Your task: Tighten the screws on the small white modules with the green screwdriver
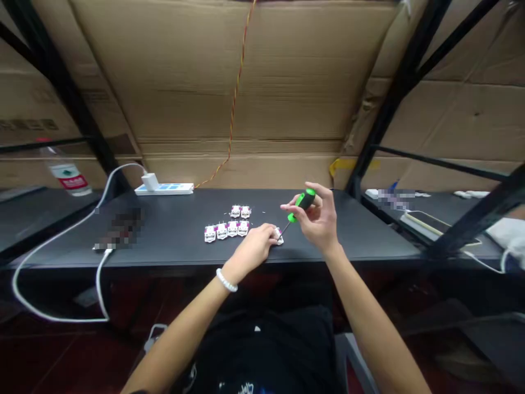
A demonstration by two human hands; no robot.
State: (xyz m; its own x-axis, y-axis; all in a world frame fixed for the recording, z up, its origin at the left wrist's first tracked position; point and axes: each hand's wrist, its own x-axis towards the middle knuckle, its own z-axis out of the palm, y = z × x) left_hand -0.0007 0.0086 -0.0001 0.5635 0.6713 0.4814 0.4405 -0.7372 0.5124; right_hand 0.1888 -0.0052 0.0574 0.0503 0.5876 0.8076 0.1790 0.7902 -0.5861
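Left hand fingers closed, pinning small white part to black table near front edge. Right hand grips green screwdriver by handle, tip at part; contact unclear. Part looks light, rigid and likely to slide; best pinched by sides. Similar parts just beside.

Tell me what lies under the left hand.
A small white part peeks out past the left hand, on the black table, with the screwdriver tip at it. The fingers cover most of it.

We see a dark table bearing rows of small white parts, a white power strip and a white cable.
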